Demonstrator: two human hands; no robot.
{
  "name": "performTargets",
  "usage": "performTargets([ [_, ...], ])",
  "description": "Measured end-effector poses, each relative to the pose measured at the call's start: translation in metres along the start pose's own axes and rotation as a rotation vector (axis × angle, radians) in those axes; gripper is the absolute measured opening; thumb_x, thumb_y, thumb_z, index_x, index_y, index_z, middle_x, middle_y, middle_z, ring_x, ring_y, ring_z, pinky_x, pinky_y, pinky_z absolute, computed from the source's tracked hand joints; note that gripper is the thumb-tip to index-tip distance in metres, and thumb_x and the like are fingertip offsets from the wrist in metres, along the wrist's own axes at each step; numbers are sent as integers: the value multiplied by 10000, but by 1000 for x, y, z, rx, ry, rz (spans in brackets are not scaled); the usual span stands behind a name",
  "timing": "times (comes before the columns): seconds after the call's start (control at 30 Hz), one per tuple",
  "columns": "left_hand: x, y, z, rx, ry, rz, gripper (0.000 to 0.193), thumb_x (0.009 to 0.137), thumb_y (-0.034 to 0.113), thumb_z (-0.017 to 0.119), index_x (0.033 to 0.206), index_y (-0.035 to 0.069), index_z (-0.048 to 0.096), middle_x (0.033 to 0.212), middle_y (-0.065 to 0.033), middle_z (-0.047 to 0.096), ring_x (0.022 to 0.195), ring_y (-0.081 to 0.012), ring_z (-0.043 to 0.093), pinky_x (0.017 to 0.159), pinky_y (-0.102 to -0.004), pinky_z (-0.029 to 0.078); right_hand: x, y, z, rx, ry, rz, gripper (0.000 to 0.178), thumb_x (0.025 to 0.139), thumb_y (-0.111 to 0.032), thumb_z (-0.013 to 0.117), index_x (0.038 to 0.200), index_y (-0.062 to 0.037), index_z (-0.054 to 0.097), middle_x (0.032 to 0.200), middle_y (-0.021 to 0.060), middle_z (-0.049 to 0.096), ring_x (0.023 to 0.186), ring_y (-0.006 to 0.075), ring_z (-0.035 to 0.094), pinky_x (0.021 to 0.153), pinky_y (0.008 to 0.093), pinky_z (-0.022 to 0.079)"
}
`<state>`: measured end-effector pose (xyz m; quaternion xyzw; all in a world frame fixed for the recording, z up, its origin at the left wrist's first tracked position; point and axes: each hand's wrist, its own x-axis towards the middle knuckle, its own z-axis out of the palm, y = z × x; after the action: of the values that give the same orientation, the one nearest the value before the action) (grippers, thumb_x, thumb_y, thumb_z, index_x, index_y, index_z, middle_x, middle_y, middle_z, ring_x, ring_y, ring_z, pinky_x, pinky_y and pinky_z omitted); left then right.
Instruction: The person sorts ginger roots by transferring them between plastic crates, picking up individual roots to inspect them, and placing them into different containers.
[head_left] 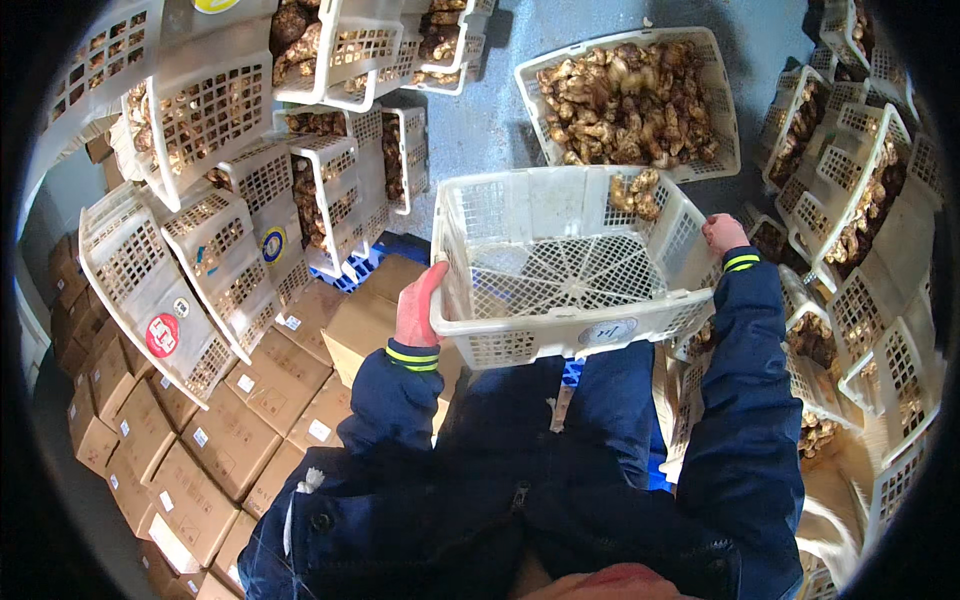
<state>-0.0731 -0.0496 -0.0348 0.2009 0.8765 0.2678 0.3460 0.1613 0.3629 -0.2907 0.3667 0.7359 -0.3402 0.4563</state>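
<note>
A white plastic crate [545, 337] with lattice walls and a spoked mesh floor hangs before my body. My left hand [417, 308] is closed on its left rim, thumb up along the edge. At the right rim, the fingers of my right hand [725, 234] are curled over the edge. The crate's floor is mostly bare; a small clump of knobbly brown pieces [636, 194] shows at its far right corner. Just beyond it, a similar crate [731, 110] rests on the floor, heaped with brown, root-like lumps [630, 100].
Stacked white crates [150, 290] of the same produce rise on the left, with more crates [850, 190] on the right. Brown cardboard boxes [230, 440] fill the lower left. Parts of a blue pallet [365, 262] show beside them. The floor [545, 25] is blue-grey.
</note>
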Motion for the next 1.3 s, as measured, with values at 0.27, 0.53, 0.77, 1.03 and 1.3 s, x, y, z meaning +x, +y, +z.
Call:
performTargets([
  [0.27, -5, 53, -31, -645, 167, -677, 241, 877, 227, 549, 939, 0, 604, 712, -45, 583, 626, -126, 564, 556, -266, 433, -45, -23, -17, 212, 117, -150, 211, 792, -218, 535, 816, -27, 621, 725, 162, 627, 733, 322, 625, 666, 407, 497],
  [0.53, -39, -6, -40, -422, 244, -608, 292, 888, 223, 521, 1021, -10, 635, 877, -58, 653, 765, -119, 598, 682, -254, 465, -6, -59, 53, 103, 32, -128, 254, 782, -238, 523, 901, -53, 649, 926, 205, 638, 899, 377, 604, 817, 434, 480],
  [0.77, -96, -31, -95, -394, 446, -782, 223, 862, 243, 559, 754, 55, 611, 557, 17, 498, 460, -95, 456, 449, -244, 350, 13, -108, 92, 1463, -168, -163, 387, 863, -219, 588, 1192, -20, 546, 842, 11, 598, 589, 59, 488, 549, 200, 399],
  [1.03, -95, -56, -54, -592, 760, -759, 210, 890, 187, 539, 889, -11, 609, 825, -56, 629, 721, -119, 574, 669, -255, 455, 186, -37, 64, 580, 247, -478, 408, 875, -237, 477, 1279, -189, 505, 1215, 111, 566, 1098, 260, 548, 920, 347, 423],
  [1.3, -101, -92, -33, -538, 744, -757, 308, 898, 254, 506, 1025, -19, 576, 934, -88, 613, 836, -197, 597, 779, -324, 472, 255, -38, -12, 531, 687, -495, 445, 919, -307, 447, 1341, -169, 425, 1367, 135, 415, 1254, 320, 383, 1027, 373, 316],
])
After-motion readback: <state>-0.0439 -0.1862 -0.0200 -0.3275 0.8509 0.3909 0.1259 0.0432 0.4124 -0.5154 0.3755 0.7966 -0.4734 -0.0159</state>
